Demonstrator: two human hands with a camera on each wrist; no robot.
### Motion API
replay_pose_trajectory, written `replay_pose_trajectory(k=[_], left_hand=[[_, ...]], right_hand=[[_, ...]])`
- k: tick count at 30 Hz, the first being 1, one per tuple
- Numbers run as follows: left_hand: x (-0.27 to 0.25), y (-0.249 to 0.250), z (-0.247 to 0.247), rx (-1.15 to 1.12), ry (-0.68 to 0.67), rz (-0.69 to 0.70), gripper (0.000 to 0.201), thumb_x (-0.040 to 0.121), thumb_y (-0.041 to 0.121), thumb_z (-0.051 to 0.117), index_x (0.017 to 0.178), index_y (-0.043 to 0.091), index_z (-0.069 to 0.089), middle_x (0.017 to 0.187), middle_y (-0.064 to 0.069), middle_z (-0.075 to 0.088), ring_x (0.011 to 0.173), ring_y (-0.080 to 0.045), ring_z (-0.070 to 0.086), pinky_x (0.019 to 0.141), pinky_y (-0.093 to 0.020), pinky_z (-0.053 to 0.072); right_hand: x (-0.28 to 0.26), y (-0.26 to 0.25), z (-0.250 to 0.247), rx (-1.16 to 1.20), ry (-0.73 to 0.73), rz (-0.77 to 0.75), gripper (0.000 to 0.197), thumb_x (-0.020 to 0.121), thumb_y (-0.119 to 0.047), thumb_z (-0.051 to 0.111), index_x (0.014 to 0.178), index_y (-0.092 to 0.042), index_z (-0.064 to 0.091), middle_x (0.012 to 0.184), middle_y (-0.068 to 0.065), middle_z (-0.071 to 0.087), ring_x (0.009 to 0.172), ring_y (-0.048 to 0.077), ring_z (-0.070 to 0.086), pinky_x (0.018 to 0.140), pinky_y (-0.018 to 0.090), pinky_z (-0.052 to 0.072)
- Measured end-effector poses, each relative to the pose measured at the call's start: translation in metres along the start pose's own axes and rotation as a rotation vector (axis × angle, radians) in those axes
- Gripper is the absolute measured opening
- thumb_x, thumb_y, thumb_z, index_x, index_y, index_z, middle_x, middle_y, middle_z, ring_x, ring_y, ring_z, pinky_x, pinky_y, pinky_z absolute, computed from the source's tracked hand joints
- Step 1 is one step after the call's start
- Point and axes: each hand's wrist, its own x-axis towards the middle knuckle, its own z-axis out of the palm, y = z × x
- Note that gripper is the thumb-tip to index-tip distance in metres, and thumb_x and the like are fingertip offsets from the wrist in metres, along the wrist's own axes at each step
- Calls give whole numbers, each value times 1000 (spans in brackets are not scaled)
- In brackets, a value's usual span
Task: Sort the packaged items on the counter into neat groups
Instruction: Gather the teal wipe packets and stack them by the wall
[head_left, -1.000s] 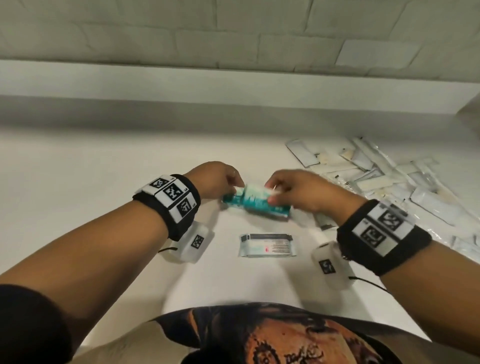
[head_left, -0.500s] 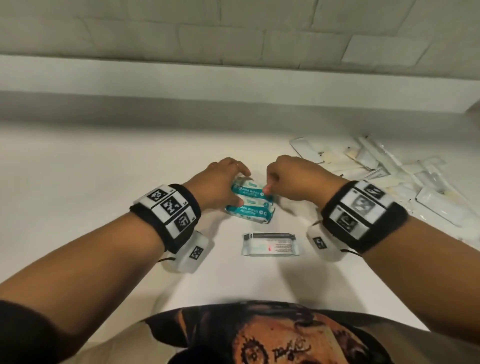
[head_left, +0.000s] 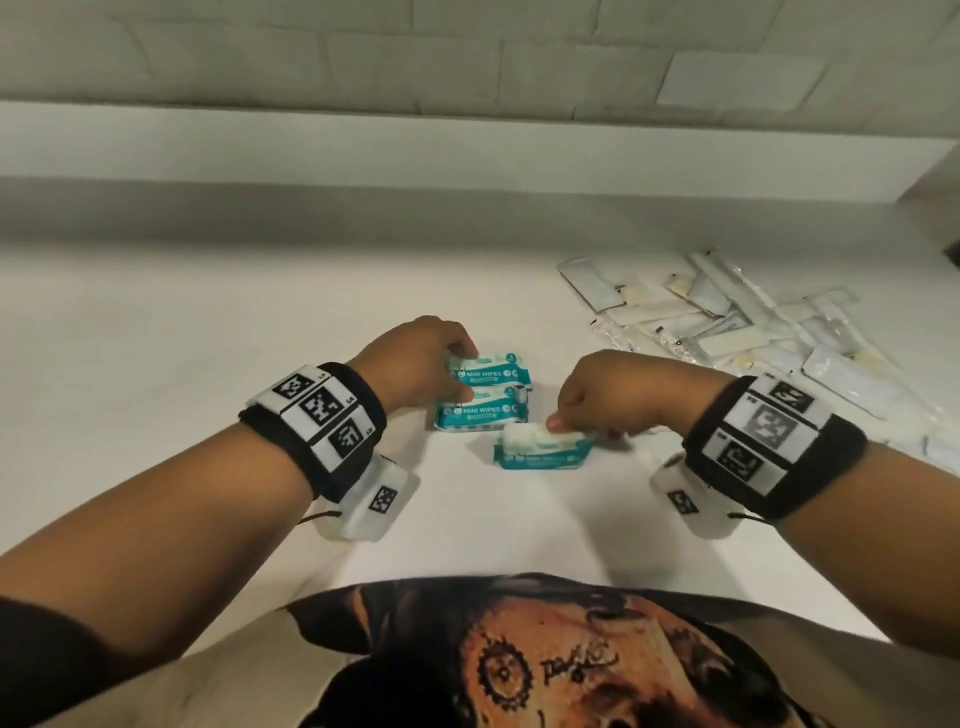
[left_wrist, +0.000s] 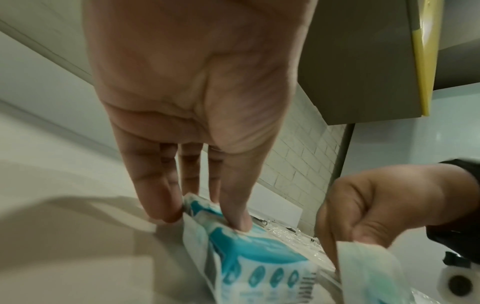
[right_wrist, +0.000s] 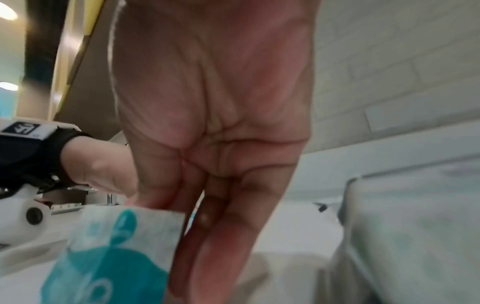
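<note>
Two teal "mini wipes" packs lie side by side on the white counter (head_left: 208, 338), the far pack (head_left: 491, 373) and the near pack (head_left: 480, 414). My left hand (head_left: 460, 364) holds their left ends; in the left wrist view the thumb (left_wrist: 237, 220) presses on the pack (left_wrist: 259, 257) with the other fingers behind its edge. A third wipes pack (head_left: 543, 448) stands tipped up just right of them, and my right hand (head_left: 558, 423) pinches its top edge. The right wrist view shows that pack (right_wrist: 111, 257) between thumb and fingers.
A loose pile of several white and clear sachets (head_left: 727, 322) spreads over the counter at the far right. A raised ledge (head_left: 467, 145) and tiled wall run along the back. My shirt front (head_left: 519, 665) fills the bottom edge.
My right hand left the two paired packs, came toward me and took the third pack, which lay flat before and now stands tipped up. My left hand stayed on the pair.
</note>
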Motion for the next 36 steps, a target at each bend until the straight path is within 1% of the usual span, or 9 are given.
replay_pose_trajectory(k=[6, 9, 12, 16, 21, 27, 29, 32, 36], left_hand=[[4, -3, -1, -60, 55, -79, 39, 72, 27, 81, 107, 25, 64, 111, 5, 62, 95, -16, 60, 83, -34, 52], [6, -2, 0, -82, 37, -95, 38, 71, 26, 82, 105, 24, 64, 109, 5, 65, 88, -17, 62, 79, -36, 55], [6, -4, 1, -121, 39, -100, 39, 70, 25, 83, 105, 22, 64, 107, 3, 65, 82, -17, 62, 81, -38, 55], [4, -6, 3, -137, 104, -129, 46, 68, 25, 85, 103, 18, 56, 102, 6, 60, 90, -19, 61, 80, -37, 53], [3, -4, 3, 14, 158, -141, 49, 65, 37, 86, 94, 23, 48, 102, 3, 51, 86, -17, 55, 68, -29, 40], [6, 0, -3, 126, 106, 39, 51, 72, 36, 80, 117, 27, 61, 118, 4, 51, 111, -17, 48, 94, -33, 44], [11, 3, -5, 140, 79, 100, 47, 79, 35, 74, 123, 27, 60, 126, 4, 52, 117, -17, 48, 101, -34, 41], [23, 10, -4, 190, 39, 158, 46, 87, 33, 65, 132, 27, 56, 143, 5, 45, 129, -16, 43, 109, -31, 34], [30, 15, 1, 236, 3, 179, 43, 90, 30, 62, 132, 30, 56, 146, 6, 45, 130, -17, 43, 109, -32, 33]], right_hand=[[-6, -8, 10, -38, 116, -91, 33, 80, -50, 67, 100, -25, 59, 92, -12, 56, 82, 11, 53, 61, 24, 40], [-8, -10, 15, -73, 52, -119, 28, 78, -31, 74, 99, -26, 57, 86, -16, 51, 82, 10, 50, 56, 19, 36], [-5, 0, -15, 279, 57, -127, 13, 83, -11, 71, 91, -20, 66, 80, -12, 62, 70, 8, 56, 50, 8, 43], [27, 6, -55, 556, 306, -127, 13, 88, -4, 64, 94, -14, 69, 86, 6, 67, 73, 17, 60, 62, 25, 52], [83, -8, -54, 407, 266, 19, 16, 92, -13, 60, 105, -14, 69, 100, 7, 69, 78, 16, 66, 71, 29, 58], [67, 0, -59, 213, 317, -31, 28, 94, -14, 56, 117, -22, 69, 120, -3, 64, 94, 9, 53, 81, 22, 39], [40, 19, -68, 186, 334, -43, 24, 92, -20, 61, 113, -27, 69, 117, -7, 65, 93, 7, 55, 75, 19, 39], [1, 55, -69, 57, 174, 43, 32, 76, -31, 78, 105, -34, 67, 107, -14, 60, 100, 11, 56, 75, 23, 41], [-15, 81, -38, -218, -110, 250, 78, 53, -39, 90, 119, -36, 49, 116, -10, 45, 105, 18, 51, 92, 39, 46]])
